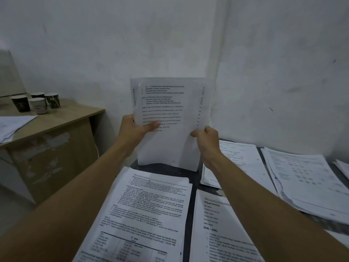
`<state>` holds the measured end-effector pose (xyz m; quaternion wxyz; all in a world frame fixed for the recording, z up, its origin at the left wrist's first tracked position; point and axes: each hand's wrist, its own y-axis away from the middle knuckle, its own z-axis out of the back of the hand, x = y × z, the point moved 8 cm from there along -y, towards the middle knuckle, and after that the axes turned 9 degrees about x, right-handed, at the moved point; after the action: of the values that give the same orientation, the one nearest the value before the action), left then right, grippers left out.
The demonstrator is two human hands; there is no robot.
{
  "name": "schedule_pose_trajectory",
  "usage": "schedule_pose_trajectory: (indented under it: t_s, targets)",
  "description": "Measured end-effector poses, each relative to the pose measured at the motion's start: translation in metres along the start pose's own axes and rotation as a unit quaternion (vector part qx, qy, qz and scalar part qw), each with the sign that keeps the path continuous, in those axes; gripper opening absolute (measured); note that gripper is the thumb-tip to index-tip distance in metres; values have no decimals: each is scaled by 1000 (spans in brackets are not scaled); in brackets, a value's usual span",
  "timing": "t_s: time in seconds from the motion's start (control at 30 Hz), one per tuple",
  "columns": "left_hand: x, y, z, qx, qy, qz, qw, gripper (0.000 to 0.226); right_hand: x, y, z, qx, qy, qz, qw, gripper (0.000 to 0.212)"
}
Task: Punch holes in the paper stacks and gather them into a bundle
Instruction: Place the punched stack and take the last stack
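Observation:
I hold a thin stack of printed white sheets [170, 110] upright in front of the wall, its lower edge resting on or just above the dark table [190, 178]. My left hand [135, 127] grips its left edge with the thumb across the front. My right hand [204, 138] pinches its right edge lower down. A row of small punched holes shows along the sheets' left margin. Other printed stacks lie flat: one [149, 210] near me on the left, one [217, 229] near me on the right, one [239, 159] behind my right wrist. No hole punch is in view.
Further paper stacks [306, 178] spread over the table's right side. A wooden side desk [56, 120] at the left carries several paper cups [37, 104] and loose sheets [13, 123]. White walls meet in a corner right behind the held stack.

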<state>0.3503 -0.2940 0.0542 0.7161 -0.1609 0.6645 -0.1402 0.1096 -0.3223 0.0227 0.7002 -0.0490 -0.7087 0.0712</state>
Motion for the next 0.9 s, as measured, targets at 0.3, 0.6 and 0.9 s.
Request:
schedule_pose_trajectory:
  t_s: [0.3, 0.6, 0.9]
  targets:
    - [-37, -10, -17, -7, -33, -47, 998, 30, 28, 2, 18, 22, -1, 38, 999, 18]
    - [-90, -5, -103, 83, 40, -56, 994, 37, 92, 50, 121, 16, 11, 82, 996, 12]
    - [-116, 38, -296, 180, 114, -44, 976, 33, 125, 163, 304, -86, 39, 78, 992, 15]
